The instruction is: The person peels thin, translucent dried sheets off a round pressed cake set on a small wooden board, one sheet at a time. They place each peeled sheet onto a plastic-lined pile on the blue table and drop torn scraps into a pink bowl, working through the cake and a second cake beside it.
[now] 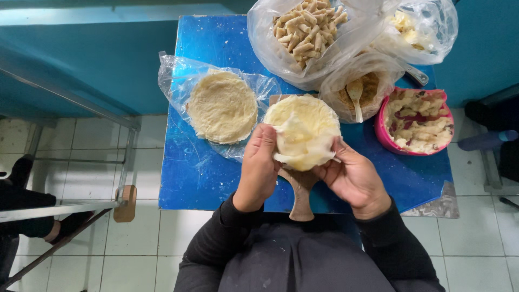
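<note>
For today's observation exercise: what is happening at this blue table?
A person folds a thin round dough sheet with both hands, left hand and right hand, above a wooden paddle board. A stack of flat rounds lies on plastic to the left. Behind stand a bag of short sticks and a pink bowl of filling.

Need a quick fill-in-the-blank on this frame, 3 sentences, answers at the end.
1. Both the left hand and right hand fold a pale dough round over a wooden ____.
2. The table top is coloured ____.
3. The spoon stands in a bag of ____ crumbs.

Missing words: board; blue; brown
</note>
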